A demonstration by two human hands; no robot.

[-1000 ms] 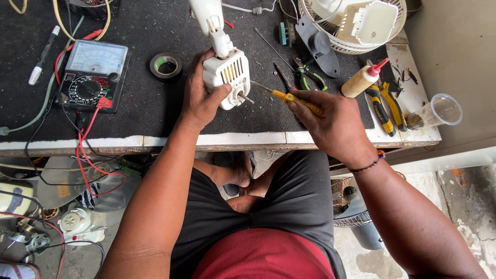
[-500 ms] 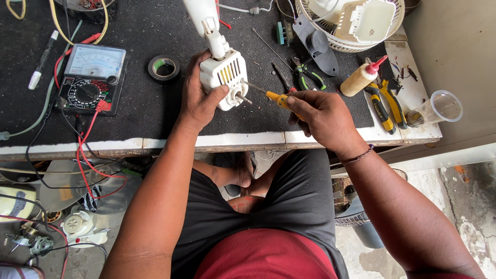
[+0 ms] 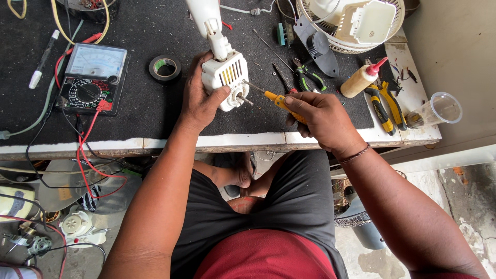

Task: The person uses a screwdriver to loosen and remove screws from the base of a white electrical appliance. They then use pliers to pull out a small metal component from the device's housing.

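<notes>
Head view: left hand (image 3: 199,101) wrapped around white fan motor housing (image 3: 226,77) on the table (image 3: 155,111) near its front edge. Right hand (image 3: 323,121) closed on yellow screwdriver (image 3: 274,99), shaft running up-left, tip at the housing's right face beside the motor shaft stub.

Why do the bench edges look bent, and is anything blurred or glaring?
Head view: the wide lens bows the bench edge and stretches the arms. Daylight is soft and even, with only faint shadows under the left hand and right hand. No blur: the motor housing and screwdriver are crisp. No strong glare.
</notes>
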